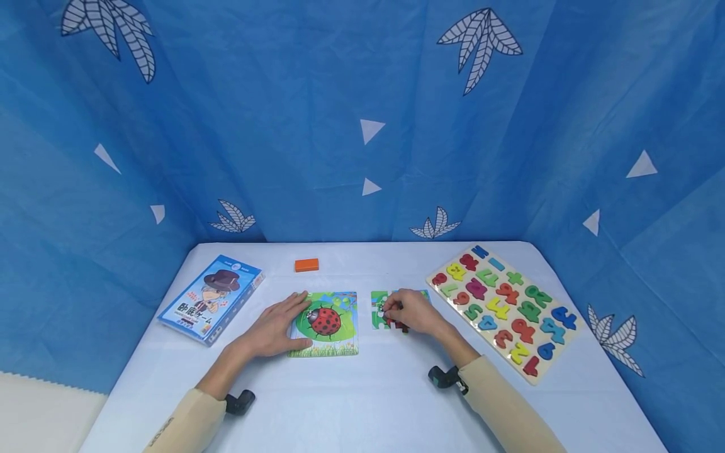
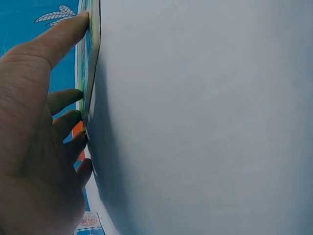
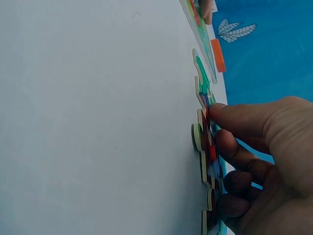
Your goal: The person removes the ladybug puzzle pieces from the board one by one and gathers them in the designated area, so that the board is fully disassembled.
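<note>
The ladybug puzzle (image 1: 327, 322), a square picture with a red spotted beetle on a green leaf, lies flat in the middle of the table. My left hand (image 1: 277, 327) rests on its left side, fingers spread and thumb low on the picture. To its right is a smaller joined patch of puzzle pieces (image 1: 378, 321), green and dark red with an uneven lower edge. My right hand (image 1: 416, 313) is over this patch and covers part of it. Thumb and forefinger pinch at a puzzle piece (image 3: 204, 100) there, with the other fingers curled in the right wrist view.
A blue game box (image 1: 212, 299) with a cartoon figure in a hat lies at the left. An orange block (image 1: 306, 265) sits behind the ladybug puzzle. At the right, a wooden number board (image 1: 453, 306) holds several coloured digits and signs. Blue patterned cloth (image 1: 340, 126) surrounds the table.
</note>
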